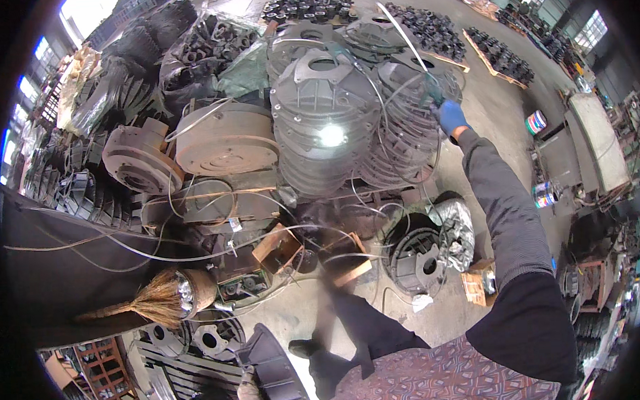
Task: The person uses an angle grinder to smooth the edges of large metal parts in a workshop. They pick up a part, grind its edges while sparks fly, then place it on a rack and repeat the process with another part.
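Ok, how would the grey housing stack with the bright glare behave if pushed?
The grey housing stack probably feels heavy and stiff: its ribs and flanges suggest cast metal. Layers might slide or tip, since it's piled high with no strap visible.

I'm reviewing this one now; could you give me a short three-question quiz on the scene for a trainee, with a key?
1. What colour is the glove on the person's outstretched right hand?
2. True or false: the straw broom lies farther left in the picture than the tall central stack of grey castings.
3. Which of these lies right beside the round casting below the stacks?
A) a wooden chair
B) a crumpled silvery sheet
C) a red bucket

Key: 1. Blue. 2. True. 3. B.
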